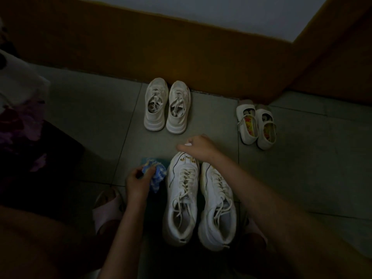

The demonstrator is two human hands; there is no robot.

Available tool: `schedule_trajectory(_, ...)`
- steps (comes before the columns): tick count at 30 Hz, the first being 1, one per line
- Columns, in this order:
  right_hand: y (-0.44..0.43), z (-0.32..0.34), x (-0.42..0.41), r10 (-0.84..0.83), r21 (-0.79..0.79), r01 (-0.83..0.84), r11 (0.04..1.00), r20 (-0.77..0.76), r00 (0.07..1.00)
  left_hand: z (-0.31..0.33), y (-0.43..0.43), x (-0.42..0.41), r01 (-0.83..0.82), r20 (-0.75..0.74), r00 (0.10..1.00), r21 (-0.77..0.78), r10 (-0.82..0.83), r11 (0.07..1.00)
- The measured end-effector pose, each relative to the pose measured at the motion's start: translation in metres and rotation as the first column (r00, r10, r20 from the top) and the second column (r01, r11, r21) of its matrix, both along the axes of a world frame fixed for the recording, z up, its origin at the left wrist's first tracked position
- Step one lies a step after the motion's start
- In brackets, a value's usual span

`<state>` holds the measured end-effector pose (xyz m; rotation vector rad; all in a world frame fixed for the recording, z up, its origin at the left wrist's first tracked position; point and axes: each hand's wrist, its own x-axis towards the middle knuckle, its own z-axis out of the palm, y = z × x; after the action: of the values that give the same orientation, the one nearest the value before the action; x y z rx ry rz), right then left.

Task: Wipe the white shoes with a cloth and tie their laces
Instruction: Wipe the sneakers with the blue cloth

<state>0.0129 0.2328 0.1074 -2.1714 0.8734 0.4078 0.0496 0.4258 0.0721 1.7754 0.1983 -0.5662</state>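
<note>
step: wiping, laces [186, 178] untied | left grip [138, 182] curled round blue cloth [156, 175] | white shoes [182, 198] just right of that grip | right grip [198, 147] bent over one toe [186, 158], perhaps pinching something small and white | next: bring cloth onto a shoe, steady it

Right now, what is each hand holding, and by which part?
Left hand grips the bunched blue cloth at its near side. Right hand pinches a small white bit above the sneaker toe; unclear what.
</note>
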Motion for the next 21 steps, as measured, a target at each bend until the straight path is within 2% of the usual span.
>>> schedule_trajectory(3,-0.001,0.003,0.004,-0.076,0.01,0.076,0.997,0.047,0.996,-0.003,0.001,0.002,0.001,0.009,1.0,0.005,-0.001,1.0)
schedule_trajectory(6,-0.003,0.002,0.002,-0.045,0.044,0.045,0.998,-0.011,0.999,-0.005,0.004,0.004,-0.015,0.011,1.0,0.006,0.014,1.0)
schedule_trajectory(9,-0.012,-0.003,-0.01,-0.074,-0.028,0.073,0.997,-0.039,0.997,-0.005,0.005,0.005,-0.019,0.017,1.0,-0.003,0.019,1.0)
schedule_trajectory(13,-0.022,-0.006,-0.031,-0.192,0.013,0.192,0.981,0.002,0.981,-0.007,0.006,0.005,-0.034,-0.009,0.999,-0.039,0.034,0.999)
schedule_trajectory(18,-0.028,-0.014,-0.048,-0.206,0.028,0.206,0.978,0.012,0.978,-0.003,0.003,0.002,-0.036,0.001,0.999,-0.044,0.036,0.998)
schedule_trajectory(21,-0.022,-0.009,-0.043,-0.291,0.04,0.288,0.957,0.097,0.952,-0.001,0.003,0.002,-0.033,-0.007,0.999,-0.041,0.033,0.999)
